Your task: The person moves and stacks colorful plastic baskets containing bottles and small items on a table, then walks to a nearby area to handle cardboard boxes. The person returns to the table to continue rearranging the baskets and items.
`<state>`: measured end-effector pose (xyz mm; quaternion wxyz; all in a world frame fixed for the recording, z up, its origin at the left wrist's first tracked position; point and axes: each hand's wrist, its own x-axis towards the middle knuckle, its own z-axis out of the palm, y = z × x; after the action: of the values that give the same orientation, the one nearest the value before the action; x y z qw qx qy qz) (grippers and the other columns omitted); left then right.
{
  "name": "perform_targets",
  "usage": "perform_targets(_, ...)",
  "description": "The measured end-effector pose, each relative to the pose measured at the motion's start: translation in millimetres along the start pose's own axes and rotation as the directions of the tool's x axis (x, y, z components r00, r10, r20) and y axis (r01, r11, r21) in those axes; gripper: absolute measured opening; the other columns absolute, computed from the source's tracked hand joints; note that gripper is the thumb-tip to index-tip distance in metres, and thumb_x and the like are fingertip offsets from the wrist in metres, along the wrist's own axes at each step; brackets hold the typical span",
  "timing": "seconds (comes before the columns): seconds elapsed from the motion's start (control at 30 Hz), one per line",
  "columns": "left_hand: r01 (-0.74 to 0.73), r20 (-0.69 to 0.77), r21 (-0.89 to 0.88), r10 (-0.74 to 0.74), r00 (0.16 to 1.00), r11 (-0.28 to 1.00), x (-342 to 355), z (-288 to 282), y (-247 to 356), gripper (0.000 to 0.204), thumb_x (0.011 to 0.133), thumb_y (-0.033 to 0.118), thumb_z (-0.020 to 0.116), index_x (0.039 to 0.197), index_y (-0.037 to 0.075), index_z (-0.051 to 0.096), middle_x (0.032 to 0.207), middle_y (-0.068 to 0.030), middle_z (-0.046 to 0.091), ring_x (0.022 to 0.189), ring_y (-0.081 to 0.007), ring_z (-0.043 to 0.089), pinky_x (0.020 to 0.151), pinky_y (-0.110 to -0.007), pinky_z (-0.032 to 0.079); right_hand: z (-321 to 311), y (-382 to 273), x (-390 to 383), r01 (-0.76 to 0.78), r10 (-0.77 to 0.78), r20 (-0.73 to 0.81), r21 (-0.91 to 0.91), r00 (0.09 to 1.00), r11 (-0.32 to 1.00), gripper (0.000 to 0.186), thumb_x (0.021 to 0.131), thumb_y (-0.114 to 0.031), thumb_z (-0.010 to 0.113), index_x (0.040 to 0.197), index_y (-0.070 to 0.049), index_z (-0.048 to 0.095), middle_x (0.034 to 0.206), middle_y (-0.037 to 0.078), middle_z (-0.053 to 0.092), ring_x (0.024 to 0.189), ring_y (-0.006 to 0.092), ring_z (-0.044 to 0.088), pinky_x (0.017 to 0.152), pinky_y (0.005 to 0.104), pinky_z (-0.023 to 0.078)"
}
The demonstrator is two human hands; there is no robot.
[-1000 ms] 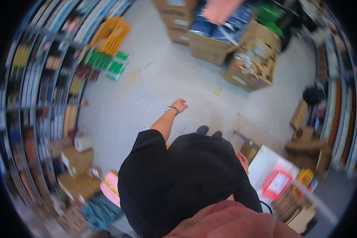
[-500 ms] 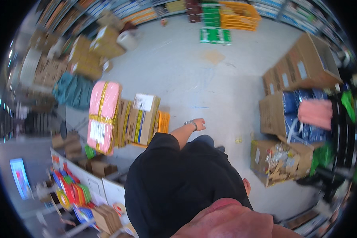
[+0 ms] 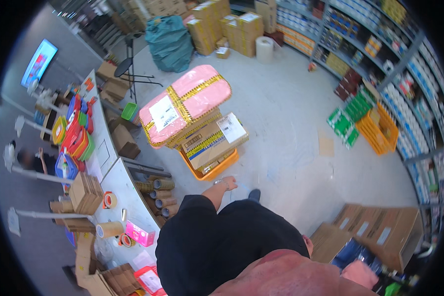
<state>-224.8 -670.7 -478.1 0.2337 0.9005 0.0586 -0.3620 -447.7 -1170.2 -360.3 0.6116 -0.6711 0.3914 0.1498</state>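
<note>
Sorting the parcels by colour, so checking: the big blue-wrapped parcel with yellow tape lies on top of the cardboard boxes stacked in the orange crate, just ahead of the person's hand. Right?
Not quite: the parcel is wrapped in pink, not blue. The head view shows it with yellow tape, lying on top of the cardboard boxes stacked in the orange crate, just ahead of the person's hand.

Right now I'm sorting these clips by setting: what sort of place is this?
Probably a shop stockroom or packing area: stocked shelving along the wall, taped cartons stacked on an orange crate, tape rolls beside a packing counter.
</note>
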Motion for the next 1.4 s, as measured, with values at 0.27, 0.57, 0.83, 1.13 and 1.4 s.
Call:
perform_targets(0.27, 0.145, -0.22, -0.516, -0.294, 0.93, 0.844, -10.1, -48.6, -34.2, 0.056, 0.081, 0.039, 0.071, 0.124, 0.006, 0.06, 0.116, -0.0158, 0.067, 0.107, -0.0279, 0.065, 0.095, -0.036, 0.049, 47.6, -126.3, 108.2, 0.119, 0.023, 0.33, -0.405, 0.944, 0.907, 0.047, 0.085, -0.021, 0.066, 0.123, 0.006, 0.059, 0.111, 0.012, 0.068, 0.092, 0.0179, 0.066, 0.079, 0.0281, 0.052)
perform_targets(0.57, 0.447, -0.097, -0.697, -0.691, 0.716, 0.561, -105.0, 96.7, -34.3, 0.06, 0.08, 0.04, 0.071, 0.129, 0.008, 0.057, 0.125, -0.0177, 0.062, 0.118, -0.0312, 0.059, 0.103, -0.04, 0.045, 73.0, -216.9, 268.3, 0.59, -0.024, 0.74, -0.516, 0.672, 0.621, 0.041, 0.088, -0.019, 0.066, 0.121, 0.005, 0.06, 0.107, 0.015, 0.068, 0.094, 0.0206, 0.066, 0.08, 0.0305, 0.054)
perform_targets(0.83, 0.181, 0.231, -0.962, -0.96, 0.155, -0.203, -210.5, 239.2, 130.9, 0.092, 0.078, 0.046, 0.073, 0.147, 0.002, 0.032, 0.141, -0.0252, 0.047, 0.129, -0.0364, 0.049, 0.108, -0.041, 0.04, 109.3, -298.0, 400.7, 0.635, 0.362, 0.8, -0.6, 0.478, 0.488, 0.033, 0.096, -0.018, 0.06, 0.119, 0.005, 0.06, 0.106, 0.013, 0.068, 0.095, 0.0207, 0.064, 0.084, 0.0318, 0.053)
perform_targets(1.13, -0.835, 0.625, -0.516, -0.751, -0.213, -0.193, -317.5, 354.9, 262.1, 0.113, 0.079, 0.059, 0.071, 0.154, 0.001, 0.009, 0.157, -0.0239, 0.021, 0.146, -0.0315, 0.024, 0.116, -0.042, 0.027, 213.3, -287.7, 313.3, 0.904, 0.627, 0.753, -0.389, 0.201, 0.178, 0.034, 0.097, -0.017, 0.058, 0.122, 0.006, 0.058, 0.105, 0.014, 0.068, 0.095, 0.0216, 0.065, 0.084, 0.0328, 0.052)
perform_targets(1.4, -0.95, 0.795, -0.276, -0.521, -0.311, 0.146, -421.4, 511.4, 336.4, 0.109, 0.081, 0.06, 0.068, 0.154, 0.0, 0.013, 0.159, -0.0207, 0.018, 0.149, -0.0281, 0.014, 0.119, -0.04, 0.018, 240.7, -168.6, 178.1, 0.991, 0.749, 0.656, 0.016, 0.091, -0.134, 0.037, 0.095, -0.021, 0.06, 0.12, 0.007, 0.06, 0.104, 0.015, 0.07, 0.094, 0.0194, 0.065, 0.085, 0.03, 0.051)
